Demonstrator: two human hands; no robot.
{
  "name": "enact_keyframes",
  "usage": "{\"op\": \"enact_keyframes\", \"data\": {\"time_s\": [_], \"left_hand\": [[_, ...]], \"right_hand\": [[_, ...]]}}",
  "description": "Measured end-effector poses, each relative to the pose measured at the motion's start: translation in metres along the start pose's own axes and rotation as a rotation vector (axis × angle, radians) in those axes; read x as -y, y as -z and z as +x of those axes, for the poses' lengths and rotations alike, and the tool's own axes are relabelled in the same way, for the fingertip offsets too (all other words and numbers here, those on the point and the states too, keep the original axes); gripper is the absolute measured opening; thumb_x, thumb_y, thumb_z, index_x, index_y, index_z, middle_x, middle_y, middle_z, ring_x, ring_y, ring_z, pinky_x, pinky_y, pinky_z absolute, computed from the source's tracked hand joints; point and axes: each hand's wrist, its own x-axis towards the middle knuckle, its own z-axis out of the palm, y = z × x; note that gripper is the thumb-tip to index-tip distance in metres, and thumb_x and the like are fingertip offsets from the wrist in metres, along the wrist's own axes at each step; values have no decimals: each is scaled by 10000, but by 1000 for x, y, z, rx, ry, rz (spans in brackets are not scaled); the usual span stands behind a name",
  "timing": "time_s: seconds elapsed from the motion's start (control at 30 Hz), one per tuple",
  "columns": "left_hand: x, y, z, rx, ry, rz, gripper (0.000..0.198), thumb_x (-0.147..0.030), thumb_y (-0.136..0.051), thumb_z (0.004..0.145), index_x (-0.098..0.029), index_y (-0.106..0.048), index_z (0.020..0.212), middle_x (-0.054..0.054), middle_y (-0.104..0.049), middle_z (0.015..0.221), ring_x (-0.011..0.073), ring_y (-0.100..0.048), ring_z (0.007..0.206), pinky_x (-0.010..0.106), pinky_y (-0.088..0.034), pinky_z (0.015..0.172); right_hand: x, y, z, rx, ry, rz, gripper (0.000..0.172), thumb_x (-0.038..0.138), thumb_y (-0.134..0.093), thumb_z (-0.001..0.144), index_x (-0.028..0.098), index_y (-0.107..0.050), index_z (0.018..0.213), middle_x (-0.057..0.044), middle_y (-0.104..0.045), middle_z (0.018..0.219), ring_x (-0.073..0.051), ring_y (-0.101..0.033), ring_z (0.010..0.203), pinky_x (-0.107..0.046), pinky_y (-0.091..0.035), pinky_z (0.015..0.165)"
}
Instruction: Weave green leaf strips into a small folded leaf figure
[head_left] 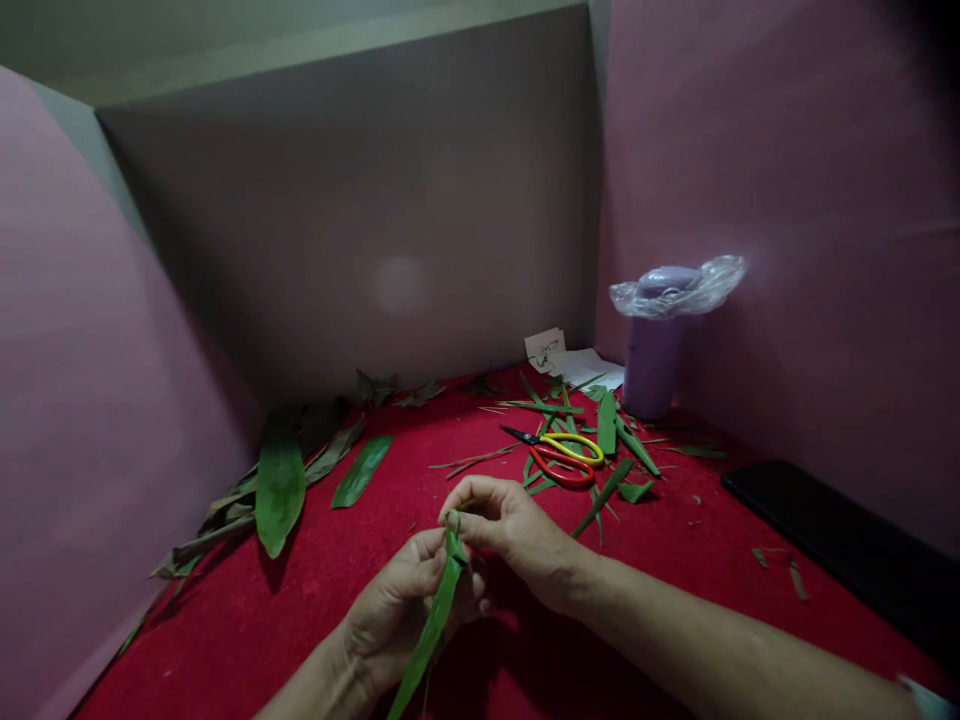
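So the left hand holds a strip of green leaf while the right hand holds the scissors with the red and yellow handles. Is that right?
Not quite: the right hand isn't holding the scissors. The head view shows them lying on the red surface beyond it. The left hand does hold the green leaf strip.

light is dim, apparently from above, with dark shadow on the red cloth (225, 620) under the right hand (525, 535) and gloom in its far left corner. a faint round glow sits on the grey panel (450, 180), and the plastic wrap (720, 282) near the far right corner glints. wide-angle distortion curves the left pink panel (67, 350), the upper right blackens, and writing on the card (545, 345) at the far edge is too soft to read.
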Motion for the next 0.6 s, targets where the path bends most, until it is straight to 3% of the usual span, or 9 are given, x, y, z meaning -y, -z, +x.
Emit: {"op": "enact_keyframes", "data": {"time_s": [0.13,0.23,0.3,0.47,0.6], "left_hand": [[-1,1,1,-29,-21,0,44,-123,-694,701,-119,-652,717,-10,-573,536,100,-522,525,291,-454,667],[-5,1,2,-193,-86,60,64,-152,-700,710,-137,-651,748,8,-634,616,108,-573,572,278,-470,664],[-8,1,3,-311,-173,111,82,-157,-718,693,-144,-652,740,-2,-644,620,98,-578,548,246,-476,616],[-16,1,5,-411,-314,156,143,-186,-767,634,-142,-666,726,-27,-646,598,63,-560,498,159,-443,501],[-17,0,5,-436,-327,197,143,-197,-767,630,-132,-667,708,-33,-622,555,56,-531,456,152,-415,451]], "right_hand": [[-2,2,1,-90,63,-121,85,221,-627,724,150,-608,766,28,-559,670,-95,-511,610,-230,-399,613],[-3,4,0,-311,271,-411,136,132,-499,779,169,-595,869,-12,-584,810,-136,-534,749,-267,-409,686],[-3,4,-3,-372,423,-621,220,54,-439,760,179,-573,881,-21,-572,838,-152,-524,779,-279,-405,690],[-3,-2,-12,-259,596,-852,312,-15,-471,674,183,-535,906,-32,-557,855,-178,-514,816,-303,-408,721],[-3,-1,-12,-222,662,-915,156,61,-507,777,186,-558,854,-41,-556,825,-184,-514,803,-311,-411,712]]}}
